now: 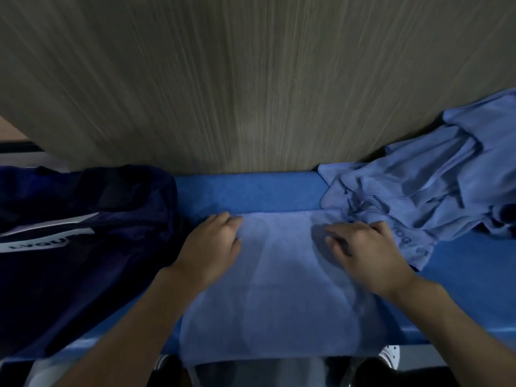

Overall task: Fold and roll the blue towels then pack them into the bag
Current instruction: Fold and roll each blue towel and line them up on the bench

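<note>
A pale wood-grain wall panel (251,79) fills the upper half of the view, blurred in streaks. Below it runs a bright blue padded bench (251,191). On the left end of the bench sits a dark navy fabric bag (83,261), slumped, with a white printed label (47,238) on its near side. In the middle lies a light blue terry towel (279,297), spread flat. Its far edge runs parallel to the wall and its near edge hangs over the bench's front. Its left side lies just beside the bag. At the right a crumpled heap of light blue towels (432,185) lies against the wall, and its lower folds touch the flat towel's far right corner.

The left hand (212,247) rests palm down on the towel's far left corner, fingers held together and reaching the far edge. The right hand (365,255) rests on the far right part, its fingers (335,241) slightly spread and pointing left, with the tips on the cloth. A white shoe (391,356) shows below the bench edge.
</note>
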